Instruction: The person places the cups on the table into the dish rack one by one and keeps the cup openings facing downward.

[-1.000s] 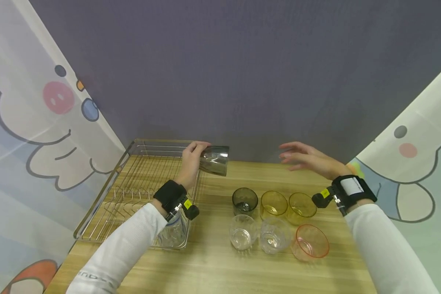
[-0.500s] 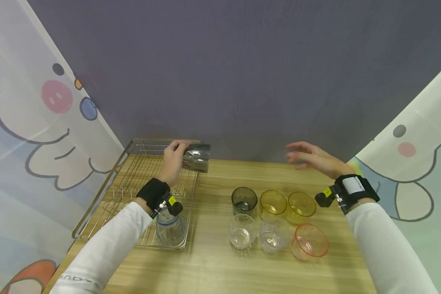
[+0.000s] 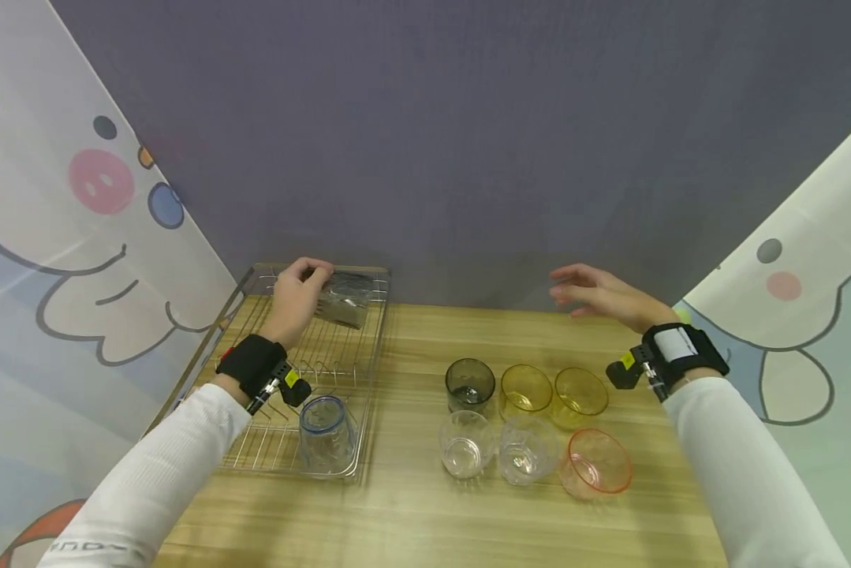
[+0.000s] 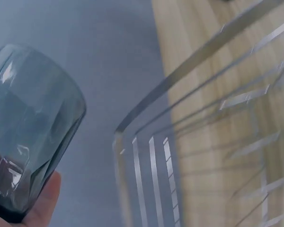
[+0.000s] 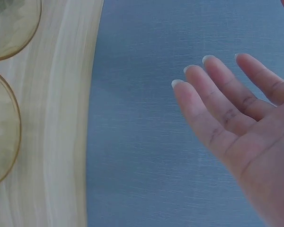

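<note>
My left hand (image 3: 297,304) grips a smoky grey glass (image 3: 345,300) by its base end. The glass lies tilted on its side, its mouth facing right, over the back of the wire dish rack (image 3: 377,347). In the left wrist view the faceted grey glass (image 4: 33,113) shows beside the rack's rim, with fingers (image 4: 45,201) round its lower end. My right hand (image 3: 602,296) hovers above the back of the table, holding nothing, its fingers relaxed. The right wrist view shows that palm and the loosely spread fingers (image 5: 222,106).
A blue-rimmed clear glass (image 3: 327,442) stands upside down in the rack's front right corner. Right of the rack, on the wooden table (image 3: 411,513), stand a dark glass (image 3: 470,386), two amber glasses (image 3: 526,394), two clear glasses (image 3: 466,446) and a red-rimmed glass (image 3: 595,465).
My left hand has carried the grey glass leftward, from beside the rack to over its back part. The blue-rimmed glass has come into fuller view. My right hand has barely moved.
</note>
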### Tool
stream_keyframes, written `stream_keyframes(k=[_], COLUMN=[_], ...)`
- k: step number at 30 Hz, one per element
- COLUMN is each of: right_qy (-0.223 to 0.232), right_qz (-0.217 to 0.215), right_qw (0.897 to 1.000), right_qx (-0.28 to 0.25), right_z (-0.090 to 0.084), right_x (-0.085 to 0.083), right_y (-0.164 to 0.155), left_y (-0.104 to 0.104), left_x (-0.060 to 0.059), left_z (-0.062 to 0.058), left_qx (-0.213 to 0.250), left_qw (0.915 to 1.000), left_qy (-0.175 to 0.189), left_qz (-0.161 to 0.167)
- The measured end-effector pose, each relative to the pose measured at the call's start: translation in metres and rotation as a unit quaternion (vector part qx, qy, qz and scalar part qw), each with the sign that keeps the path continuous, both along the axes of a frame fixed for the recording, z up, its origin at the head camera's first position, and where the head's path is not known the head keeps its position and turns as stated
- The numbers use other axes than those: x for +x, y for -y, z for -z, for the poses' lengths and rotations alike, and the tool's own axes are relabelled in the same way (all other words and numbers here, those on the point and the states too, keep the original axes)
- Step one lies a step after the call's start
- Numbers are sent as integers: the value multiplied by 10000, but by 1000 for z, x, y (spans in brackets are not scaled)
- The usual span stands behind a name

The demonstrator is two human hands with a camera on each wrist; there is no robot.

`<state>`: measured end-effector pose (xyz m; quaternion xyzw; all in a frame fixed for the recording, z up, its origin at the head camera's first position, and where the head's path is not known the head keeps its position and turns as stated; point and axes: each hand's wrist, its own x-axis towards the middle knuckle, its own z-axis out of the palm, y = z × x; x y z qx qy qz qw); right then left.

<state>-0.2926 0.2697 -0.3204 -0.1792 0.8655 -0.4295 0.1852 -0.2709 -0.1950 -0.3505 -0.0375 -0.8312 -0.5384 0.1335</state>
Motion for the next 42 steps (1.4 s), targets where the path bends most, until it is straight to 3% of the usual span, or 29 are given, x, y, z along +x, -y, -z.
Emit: stream_keyframes(k=[5,8,10,14,16,18,21,25,32,42], right_qy=[-51,-39,-17,-16,-25,-27,-9,13,11,44], right_qz=[84,87,55,-34,-14,4,5,-28,-54,-199], right_qw=[9999,9999,10000,9999,9998,9998,9997,9996,9995,9993], right_qx=[78,54,59,136,171,197,240,289,308,303], right_z=[-5,-4,0,8,11,12,13,13,15,18], right_x=[-1,-2,-2,-2,-2,-2,-3,-4,-5,-4], right_y=[3,3,4,5,6,8,10,15,24,33], left_y=[17,27,39,73,83,81,70,65,76,85], left_x=[3,6,1,-28,-31,-19,15,37,51,69], left_z=[-17,-16,-2,51,60,51,20,1,-8,-11], left_qx=[-1063,-1535,-1711,-1931,-1991,-2145,-2475,-3038,-3602,-4212], left_qw=[9937,9868,9835,9776,9756,9721,9648,9493,9302,8996], left_qy=[-325,-446,-498,-837,-919,-952,-864,-743,-590,263], left_qz=[168,246,316,-45,-70,-52,223,323,397,1121])
